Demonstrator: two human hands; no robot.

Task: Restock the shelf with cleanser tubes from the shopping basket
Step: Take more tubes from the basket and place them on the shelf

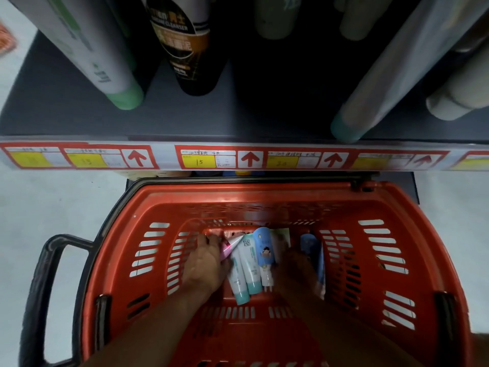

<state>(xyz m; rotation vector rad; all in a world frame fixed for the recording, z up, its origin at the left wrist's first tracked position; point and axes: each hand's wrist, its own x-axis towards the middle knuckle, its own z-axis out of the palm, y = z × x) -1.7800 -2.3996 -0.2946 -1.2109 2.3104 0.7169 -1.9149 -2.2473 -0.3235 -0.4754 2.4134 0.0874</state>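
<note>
Red slotted basket [383, 207] sits below the shelf [185, 112], tubes heaped at its bottom. Two white tubes [244, 271] with teal caps lie side by side, caps toward the camera. Just right, a blue cartoon tube [265, 250] with a white cap. A pink tube [229, 247] slants at left; another blue tube [311, 245] at right. Up on the dark shelf, a black tube [185, 43] and a green-capped tube [105, 67] stand cap-down.

A strip of price tags [238, 158] runs across the middle, red and yellow with red arrows pointing up. One yellow tag [199, 162] says 15. The floor [53, 202] below is pale and smooth. An orange patch [6, 39] shows far left.
</note>
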